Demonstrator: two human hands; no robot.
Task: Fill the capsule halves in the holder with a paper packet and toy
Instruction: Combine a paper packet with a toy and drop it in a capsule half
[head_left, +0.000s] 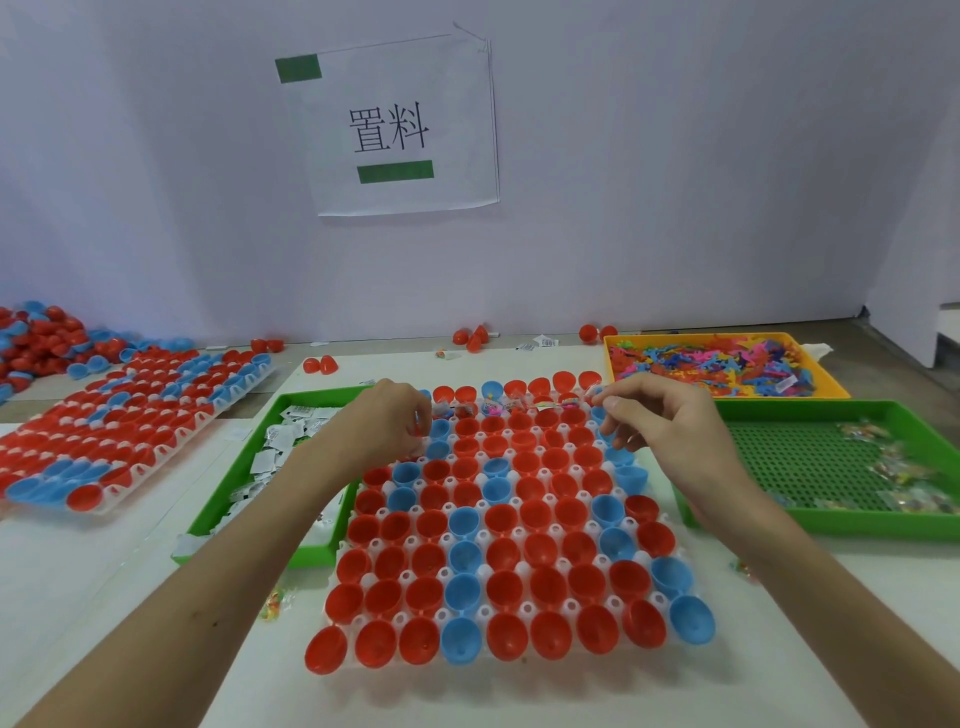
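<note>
We're working the far edge of the holder (528, 607), which sits mid-desk (519, 696) w/ red & blue capsule halves (506, 636) mouth-up in rows. The left hand (387, 421) hovers over the holder's far left corner, fingers curled down; we can't tell if it has anything. The right hand (660, 415) is over the far right corner, thumb & forefinger pinched on what looks like a small clear-wrapped toy (592, 397), other fingers loosely bent. The far row shows bright bits inside. The near rows look mostly bare, so prob early in the fill.

Supplies: paper packets (283, 431) lie in the left green tray (244, 467), right against the holder's left edge. Wrapped toys (904, 473) lie in the right green tray (831, 530).

Handling, our guess:
- Packets are light, thin & floppy. We pinch one by an edge, since they clump.
- Toys are light but the film is slick & crinkly, so we grip the lumpy middle, not the seam.
- Halves are thin hard plastic, only resting in sockets. We drop items in, no pressing, or a cup tips out.
</note>
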